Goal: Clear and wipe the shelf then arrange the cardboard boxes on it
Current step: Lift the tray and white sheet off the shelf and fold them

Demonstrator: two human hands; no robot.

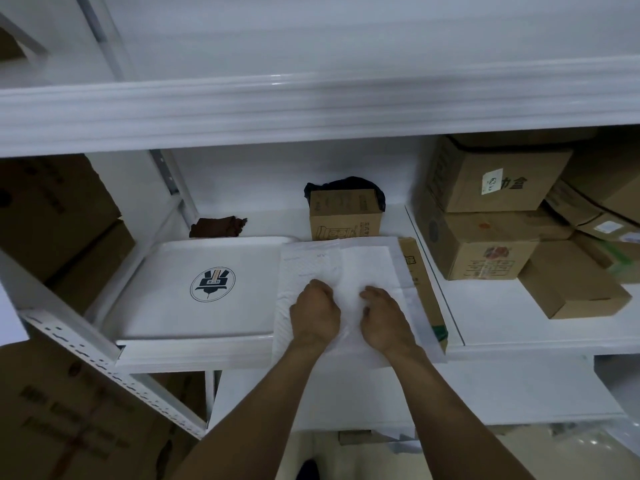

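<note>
Still early in the clearing, imo: the shelf (266, 223) holds a white tray (166, 289), a small cardboard box (343, 216) and a brown rag (218, 226). At its front, the left hand (315, 308) and right hand (384, 317), fingers curled, grip a white sheet (363, 261). Wiping looks not yet started. The tray has a round emblem (212, 284), and 1 of the stacked boxes (491, 181) to the right shows "盒". The rest is too blurry.

Only the person's two arms are in view, uncovered from the picture's lower edge up to the fingers. The left hand (313, 315) and the right hand (384, 317) are bare, with knuckles and faint ridges showing across their backs. The left forearm (259, 410) and the right forearm (450, 410) are likewise bare and smooth, broad near the camera and narrowing to the wrists. Blur softens the fingers, so nails and finer detail cannot be made out.
</note>
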